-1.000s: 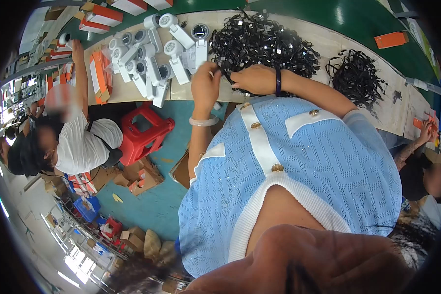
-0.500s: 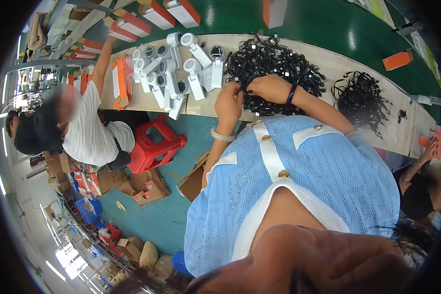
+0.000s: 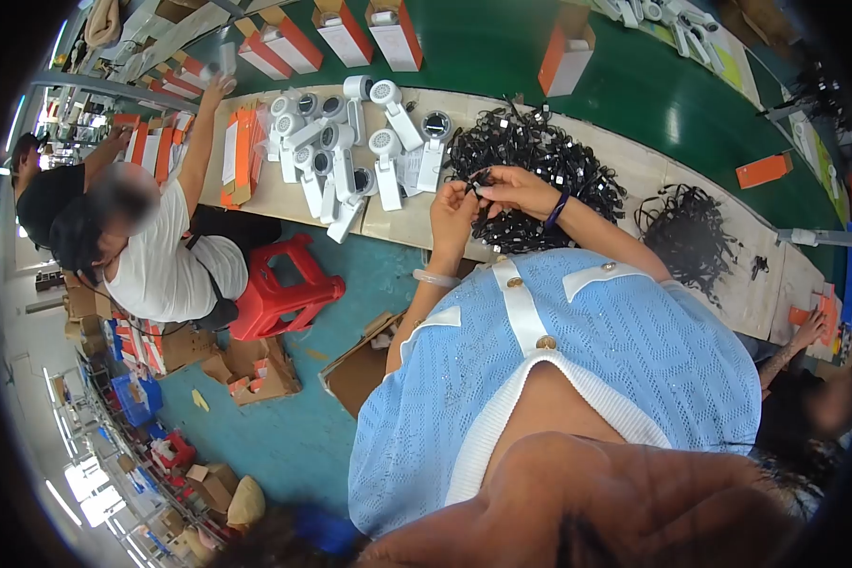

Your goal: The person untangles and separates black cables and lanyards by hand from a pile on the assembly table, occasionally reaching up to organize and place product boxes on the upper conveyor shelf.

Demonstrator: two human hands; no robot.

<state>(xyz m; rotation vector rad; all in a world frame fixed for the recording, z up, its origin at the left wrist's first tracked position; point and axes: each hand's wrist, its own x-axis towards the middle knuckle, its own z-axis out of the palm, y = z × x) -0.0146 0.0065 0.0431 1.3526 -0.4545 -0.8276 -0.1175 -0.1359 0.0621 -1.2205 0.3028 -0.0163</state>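
Both of my hands meet at the left front edge of a big heap of black cables [image 3: 568, 170]. My left hand [image 3: 452, 216], with a pale bangle at the wrist, pinches a black cable [image 3: 477, 182]. Close against it, my right hand [image 3: 521, 189], a dark band on its wrist, grips the same small cable bundle. Left of my hands lie several white handheld fans [image 3: 336, 142] on the pale worktop [image 3: 374, 216]. A smaller tangle of black cables [image 3: 688, 237] lies to the right.
Orange and white boxes [image 3: 395, 38] stand on the green surface [image 3: 483, 57]. A co-worker in white [image 3: 175, 256] sits at the left near a red stool [image 3: 289, 284]. Another person's hand [image 3: 810, 327] is at the far right. Cardboard boxes [image 3: 256, 364] lie on the floor.
The view has shifted, showing more of the far green surface. My hands now hold a cable bundle a little above the heap's edge. The co-worker's raised hand now holds a whitish object.
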